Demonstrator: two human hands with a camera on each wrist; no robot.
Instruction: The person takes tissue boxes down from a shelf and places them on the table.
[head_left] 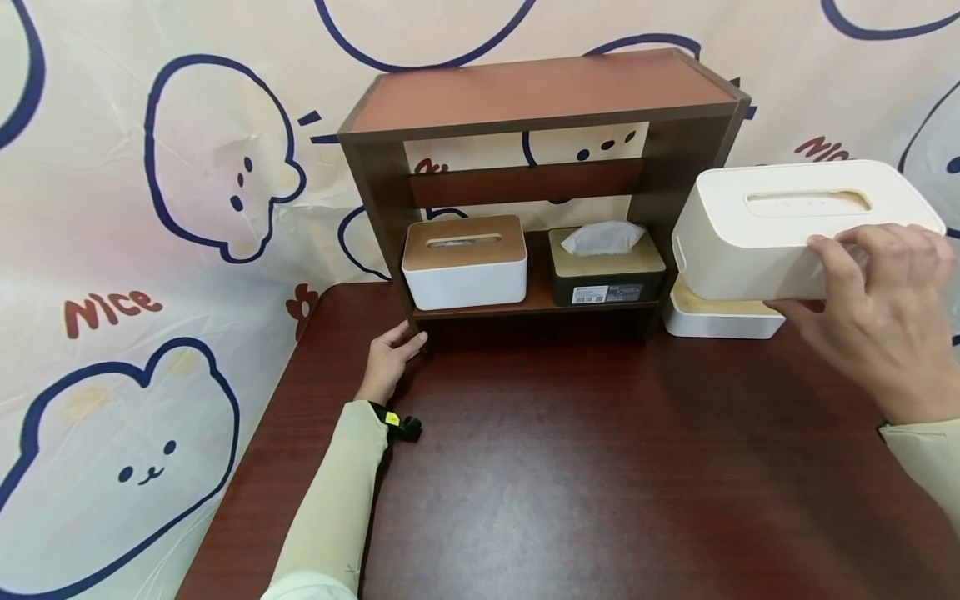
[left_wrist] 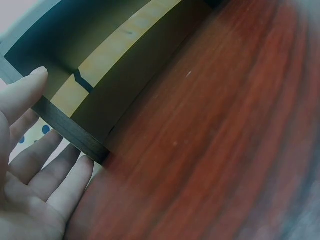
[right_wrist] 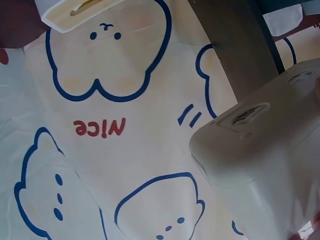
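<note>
My right hand (head_left: pixel 892 317) grips an all-white tissue box (head_left: pixel 738 246) by its near long side, holding it up to the right of a small brown wooden shelf (head_left: pixel 540 96). The right wrist view shows the underside and rounded corner of this white box (right_wrist: pixel 240 155). My left hand (head_left: pixel 386 362) holds the lower front of the shelf's left side panel. In the left wrist view, the left hand's thumb lies on one side of the panel edge (left_wrist: pixel 75 131) and the other fingers lie on the far side.
On the shelf board stand a white tissue box with a brown lid (head_left: pixel 465 279) and a black one with a wooden lid (head_left: pixel 607 267), a tissue sticking out. Another white box (head_left: pixel 723 325) sits on the dark red table (head_left: pixel 525 458), right of the shelf. A cartoon-print sheet (head_left: pixel 225 333) hangs behind.
</note>
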